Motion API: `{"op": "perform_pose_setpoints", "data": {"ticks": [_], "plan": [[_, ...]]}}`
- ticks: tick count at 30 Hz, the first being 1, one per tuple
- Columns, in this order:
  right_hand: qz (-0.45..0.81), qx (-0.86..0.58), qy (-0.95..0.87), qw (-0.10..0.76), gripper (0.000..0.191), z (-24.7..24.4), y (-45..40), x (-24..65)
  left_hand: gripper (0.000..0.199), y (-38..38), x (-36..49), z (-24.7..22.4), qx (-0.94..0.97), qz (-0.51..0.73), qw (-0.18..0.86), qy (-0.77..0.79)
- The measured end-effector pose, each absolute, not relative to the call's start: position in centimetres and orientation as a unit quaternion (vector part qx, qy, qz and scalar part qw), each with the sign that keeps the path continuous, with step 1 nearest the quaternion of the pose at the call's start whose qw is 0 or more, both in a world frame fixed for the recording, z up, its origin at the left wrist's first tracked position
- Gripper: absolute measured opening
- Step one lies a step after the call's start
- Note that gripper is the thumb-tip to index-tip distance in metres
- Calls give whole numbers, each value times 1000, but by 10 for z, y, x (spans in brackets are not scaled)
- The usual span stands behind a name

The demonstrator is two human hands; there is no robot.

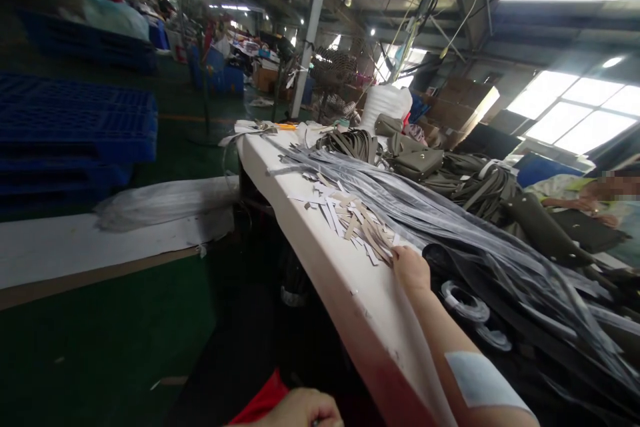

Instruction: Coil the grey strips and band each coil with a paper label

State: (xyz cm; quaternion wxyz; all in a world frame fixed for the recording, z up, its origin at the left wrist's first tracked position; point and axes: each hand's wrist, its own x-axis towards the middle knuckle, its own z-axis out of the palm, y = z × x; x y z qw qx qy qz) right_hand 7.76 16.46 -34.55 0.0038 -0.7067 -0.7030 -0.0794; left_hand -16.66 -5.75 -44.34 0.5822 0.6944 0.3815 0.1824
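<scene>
My right hand [411, 269] rests on the white-covered table [350, 290], its fingers at the near end of a heap of tan and white paper strips [361, 217]. The fingers are bent, and what they grip, if anything, is hidden. A white patch sits on that forearm. Low in the view, my left hand [305, 408] is closed beside red cloth [265, 397]; its contents cannot be made out. Long grey clear-looking strips [400, 197] lie along the table beyond the paper heap.
Dark green bags [417, 161] and straps are piled at the far side. A co-worker's hands [580, 205] touch one at the right. Rolls of clear tape-like material [465, 301] lie on black material. Blue pallets [75, 127] stand at the left, near a wrapped roll [165, 203].
</scene>
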Motion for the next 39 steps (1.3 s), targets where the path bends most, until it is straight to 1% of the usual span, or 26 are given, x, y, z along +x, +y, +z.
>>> {"op": "perform_pose_setpoints", "data": {"ticks": [4,7,12,18,22,25,29,35,37,39], "plan": [[-116,-705,-700,3,31,-334,132,95,44,-61,-167,-422,692,168,584,391],[-123,-684,-719,1,32,-336,95,102,38,-61,-166,-409,691,148,586,395],[-56,-676,-735,16,29,-357,56,100,37,-62,-161,-400,693,140,597,378],[15,-724,-686,72,32,-362,65,110,45,-66,-166,-393,718,144,590,341],[55,-728,-677,93,31,-359,72,117,44,-70,-168,-390,718,146,585,348],[66,-729,-674,99,31,-360,71,118,42,-73,-167,-386,717,146,580,358],[49,-729,-675,103,30,-361,67,115,43,-75,-167,-382,720,146,577,357],[-30,-740,-660,123,33,-343,61,107,43,-75,-168,-387,740,146,557,346],[-9,-742,-661,112,30,-330,48,101,42,-75,-167,-389,737,146,561,347],[60,-721,-683,96,25,-315,24,92,41,-75,-167,-390,720,141,576,362]]}}
